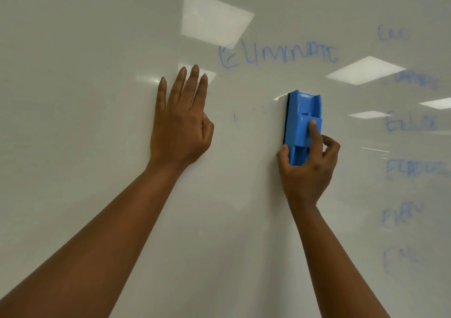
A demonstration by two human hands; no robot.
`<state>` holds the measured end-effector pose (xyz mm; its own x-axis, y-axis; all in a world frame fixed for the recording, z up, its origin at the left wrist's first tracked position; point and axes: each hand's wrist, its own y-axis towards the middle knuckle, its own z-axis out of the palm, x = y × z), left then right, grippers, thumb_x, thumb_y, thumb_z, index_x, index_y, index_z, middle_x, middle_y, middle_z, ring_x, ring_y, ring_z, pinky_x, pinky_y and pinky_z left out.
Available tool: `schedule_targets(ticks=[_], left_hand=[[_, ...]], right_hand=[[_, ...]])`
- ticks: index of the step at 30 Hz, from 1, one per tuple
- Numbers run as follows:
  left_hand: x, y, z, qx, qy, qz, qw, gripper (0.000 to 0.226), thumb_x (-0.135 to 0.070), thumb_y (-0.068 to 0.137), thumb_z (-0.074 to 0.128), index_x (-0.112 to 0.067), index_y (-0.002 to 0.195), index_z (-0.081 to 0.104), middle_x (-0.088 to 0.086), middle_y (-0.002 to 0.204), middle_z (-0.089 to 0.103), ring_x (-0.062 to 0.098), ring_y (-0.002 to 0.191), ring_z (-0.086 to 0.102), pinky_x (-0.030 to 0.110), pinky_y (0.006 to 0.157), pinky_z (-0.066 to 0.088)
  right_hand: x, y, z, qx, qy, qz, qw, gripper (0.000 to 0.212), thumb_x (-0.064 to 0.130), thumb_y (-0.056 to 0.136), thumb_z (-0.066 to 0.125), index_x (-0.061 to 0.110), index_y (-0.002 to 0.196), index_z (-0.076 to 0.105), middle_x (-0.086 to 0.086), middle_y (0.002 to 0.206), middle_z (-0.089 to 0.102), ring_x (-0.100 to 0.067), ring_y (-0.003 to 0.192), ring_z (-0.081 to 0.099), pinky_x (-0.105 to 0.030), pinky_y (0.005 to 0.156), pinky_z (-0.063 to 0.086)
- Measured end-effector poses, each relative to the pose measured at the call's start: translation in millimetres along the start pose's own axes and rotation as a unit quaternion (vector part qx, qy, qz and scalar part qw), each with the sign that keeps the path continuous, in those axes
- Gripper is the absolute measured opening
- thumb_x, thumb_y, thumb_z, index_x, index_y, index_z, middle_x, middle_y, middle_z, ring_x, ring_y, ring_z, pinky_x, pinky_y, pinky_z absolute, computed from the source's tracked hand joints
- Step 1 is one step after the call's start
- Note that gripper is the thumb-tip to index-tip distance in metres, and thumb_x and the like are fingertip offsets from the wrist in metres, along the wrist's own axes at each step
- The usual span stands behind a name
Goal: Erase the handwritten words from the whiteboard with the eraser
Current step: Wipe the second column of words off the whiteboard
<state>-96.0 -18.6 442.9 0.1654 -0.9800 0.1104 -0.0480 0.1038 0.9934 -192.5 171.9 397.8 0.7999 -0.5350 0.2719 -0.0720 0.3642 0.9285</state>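
- Blue plastic is what we are gripping: the eraser (303, 124), standing upright with its dark felt face against the whiteboard (97, 49).
- We are holding it in our right hand (308, 171), fingers curled round its lower half: the thumb is pinching the left edge, the forefinger is lying up the raised back, and the other fingers are wrapping the right side.
- Just left of those fingers we are seeing a faint blue trace (235, 117), which we are judging to be a word mostly wiped away.
- Above the fingertips, the word reading roughly "ELIMINATE" (278, 55) is sitting untouched.
- Well to the right of the gripping fingers, a column of blurred blue words (412, 124) is running from top to bottom; we are not making out their letters.
- We are resting our left hand (180, 122) flat on the board, well left of the eraser, its four fingers straight and pointing up and holding nothing; the thumb is tucked at the side.
- Around both hands, ceiling light reflections (214, 17) are gleaming on the glossy surface.
- We are judging the task to be at an early stage: perhaps one word nearly gone, with the upper word and the whole right column left to wipe.
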Motion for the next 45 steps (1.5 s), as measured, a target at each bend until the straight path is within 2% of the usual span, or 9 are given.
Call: schedule_targets(ticks=[7, 13, 16, 19, 23, 26, 30, 41, 45], left_hand=[[0, 0, -2, 0.008, 0.001, -0.002, 1.0, 0.062, -0.018, 0.084, 0.03, -0.004, 0.144, 0.03, 0.014, 0.154, 0.024, 0.029, 0.143, 0.018, 0.049, 0.117, 0.009], [1, -1, -3, 0.017, 0.0, 0.001, 1.0, 0.065, -0.021, 0.082, 0.023, -0.004, 0.144, 0.03, 0.014, 0.153, 0.024, 0.029, 0.143, 0.018, 0.049, 0.117, 0.009], [0, -1, -2, 0.015, -0.001, 0.0, 1.0, 0.066, -0.021, 0.081, 0.022, -0.004, 0.144, 0.03, 0.014, 0.153, 0.024, 0.029, 0.143, 0.018, 0.049, 0.117, 0.01], [0, -1, -2, 0.016, -0.003, -0.001, 1.0, 0.066, -0.021, 0.081, 0.021, -0.004, 0.144, 0.029, 0.014, 0.153, 0.024, 0.03, 0.143, 0.018, 0.049, 0.117, 0.01], [0, -1, -2, 0.017, -0.002, -0.002, 1.0, 0.066, -0.021, 0.082, 0.022, -0.004, 0.144, 0.03, 0.014, 0.153, 0.024, 0.029, 0.143, 0.018, 0.049, 0.117, 0.01], [1, -1, -2, 0.017, -0.002, -0.001, 1.0, 0.064, -0.022, 0.083, 0.022, -0.004, 0.144, 0.03, 0.014, 0.153, 0.024, 0.029, 0.143, 0.018, 0.049, 0.117, 0.01], [1, -2, -2, 0.016, 0.0, 0.002, 1.0, 0.063, -0.02, 0.083, 0.025, -0.005, 0.144, 0.03, 0.014, 0.153, 0.025, 0.029, 0.143, 0.019, 0.049, 0.117, 0.01], [0, -4, -2, 0.011, 0.008, 0.004, 1.0, 0.064, -0.02, 0.083, 0.026, -0.005, 0.144, 0.03, 0.014, 0.152, 0.026, 0.029, 0.142, 0.021, 0.048, 0.116, 0.01], [0, -4, -2, 0.01, 0.008, 0.003, 1.0, 0.063, -0.019, 0.083, 0.028, -0.005, 0.144, 0.031, 0.014, 0.152, 0.027, 0.03, 0.142, 0.021, 0.048, 0.116, 0.01]], right_hand=[[39, -26, 11, 0.077, 0.016, -0.117, 0.99, 0.066, 0.029, 0.074, 0.066, 0.007, 0.133, 0.046, -0.021, 0.113, 0.051, -0.027, 0.094, 0.052, -0.022, 0.068, 0.042], [20, -38, 0, 0.103, -0.011, -0.209, 0.972, 0.062, 0.032, 0.075, 0.06, 0.019, 0.132, 0.04, -0.02, 0.112, 0.055, -0.02, 0.093, 0.046, -0.03, 0.069, 0.05], [10, -29, -3, 0.077, -0.015, -0.153, 0.985, 0.064, 0.025, 0.072, 0.065, 0.016, 0.132, 0.044, -0.021, 0.113, 0.054, -0.026, 0.091, 0.051, -0.039, 0.066, 0.053], [19, -25, 3, 0.056, -0.004, -0.081, 0.995, 0.066, 0.023, 0.072, 0.066, 0.012, 0.133, 0.046, -0.021, 0.116, 0.051, -0.029, 0.093, 0.052, -0.035, 0.067, 0.052], [37, -38, 11, 0.07, 0.015, -0.112, 0.991, 0.069, 0.028, 0.074, 0.066, 0.013, 0.136, 0.039, -0.017, 0.12, 0.045, -0.022, 0.097, 0.047, -0.025, 0.07, 0.046], [41, -54, 10, 0.094, 0.016, -0.162, 0.982, 0.068, 0.032, 0.076, 0.061, 0.019, 0.136, 0.032, -0.008, 0.122, 0.035, -0.016, 0.097, 0.041, -0.024, 0.074, 0.045], [28, -68, -1, 0.102, 0.008, -0.189, 0.977, 0.063, 0.032, 0.076, 0.059, 0.022, 0.133, 0.035, -0.005, 0.121, 0.037, -0.016, 0.096, 0.042, -0.027, 0.072, 0.047], [29, -77, -3, 0.104, 0.008, -0.124, 0.987, 0.061, 0.046, 0.077, 0.055, 0.019, 0.129, 0.04, -0.008, 0.122, 0.041, -0.017, 0.099, 0.044, -0.028, 0.072, 0.048], [31, -69, -6, 0.143, 0.017, -0.13, 0.981, 0.059, 0.034, 0.075, 0.064, 0.019, 0.126, 0.039, -0.018, 0.119, 0.052, -0.025, 0.097, 0.054, -0.031, 0.068, 0.052]])
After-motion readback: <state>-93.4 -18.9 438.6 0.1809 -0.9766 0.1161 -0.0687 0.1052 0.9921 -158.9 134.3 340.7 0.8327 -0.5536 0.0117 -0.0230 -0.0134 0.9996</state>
